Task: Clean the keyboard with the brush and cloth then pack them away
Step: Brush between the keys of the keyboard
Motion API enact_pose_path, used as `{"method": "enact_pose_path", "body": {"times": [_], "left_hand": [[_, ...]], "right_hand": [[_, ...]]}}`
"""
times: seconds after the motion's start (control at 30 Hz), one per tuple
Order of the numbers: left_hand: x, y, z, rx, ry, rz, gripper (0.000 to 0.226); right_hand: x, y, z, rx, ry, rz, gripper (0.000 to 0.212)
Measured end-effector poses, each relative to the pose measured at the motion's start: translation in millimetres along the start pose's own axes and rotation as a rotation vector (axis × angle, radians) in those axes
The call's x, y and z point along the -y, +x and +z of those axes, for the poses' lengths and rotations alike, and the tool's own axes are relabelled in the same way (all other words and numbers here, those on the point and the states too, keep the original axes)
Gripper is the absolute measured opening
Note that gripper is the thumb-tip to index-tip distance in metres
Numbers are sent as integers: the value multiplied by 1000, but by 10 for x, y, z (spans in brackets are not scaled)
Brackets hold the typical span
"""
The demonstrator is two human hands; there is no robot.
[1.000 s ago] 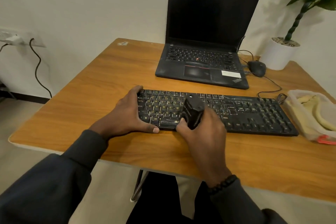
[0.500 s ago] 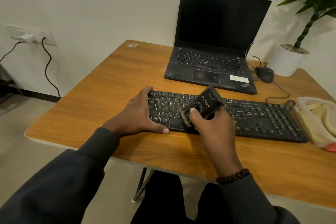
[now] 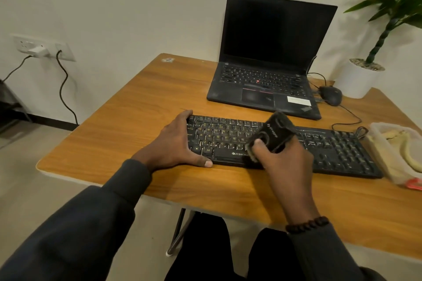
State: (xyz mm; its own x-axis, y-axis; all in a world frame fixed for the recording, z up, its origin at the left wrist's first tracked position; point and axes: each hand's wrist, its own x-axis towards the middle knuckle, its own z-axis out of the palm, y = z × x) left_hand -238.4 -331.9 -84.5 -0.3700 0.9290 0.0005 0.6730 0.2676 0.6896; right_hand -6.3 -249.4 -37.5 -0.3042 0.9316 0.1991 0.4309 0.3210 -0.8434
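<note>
The person wears a dark charcoal long-sleeved top; both sleeves reach the wrists, and the cloth looks soft and matte, with loose folds along the forearms. The left hand (image 3: 177, 143) is bare, with no ring or watch to be seen. At the wrist of the right hand (image 3: 283, 162) sits a bracelet (image 3: 307, 224) of round dark brown beads, just above the cuff. The legs are in black trousers.

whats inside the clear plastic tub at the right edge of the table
The tub holds pale yellowish cloth, bunched up. Its far side is cut off by the picture's edge, so anything more inside cannot be seen.
</note>
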Motion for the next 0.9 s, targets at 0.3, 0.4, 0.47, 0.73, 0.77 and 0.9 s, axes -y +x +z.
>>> {"method": "enact_pose_path", "body": {"times": [0.3, 0.4, 0.47, 0.73, 0.77, 0.9], "left_hand": [[-3, 16, 2, -9, 37, 16, 149], [1, 13, 7, -9, 21, 17, 147], [2, 10, 13, -14, -1, 17, 142], [16, 2, -19, 62, -6, 22, 144], [38, 1, -75, 132, -42, 17, 145], [147, 9, -366, 396, -145, 1, 141]], "right_hand": [[125, -179, 413, 123, -104, -124, 26], [147, -118, 297, 152, 31, -7, 23], [47, -80, 167, 56, -6, -25, 24], [166, -136, 362, 224, -62, -84, 21], [194, -130, 378, 239, -33, -80, 22], [194, -68, 331, 214, -1, -90, 28]]}}
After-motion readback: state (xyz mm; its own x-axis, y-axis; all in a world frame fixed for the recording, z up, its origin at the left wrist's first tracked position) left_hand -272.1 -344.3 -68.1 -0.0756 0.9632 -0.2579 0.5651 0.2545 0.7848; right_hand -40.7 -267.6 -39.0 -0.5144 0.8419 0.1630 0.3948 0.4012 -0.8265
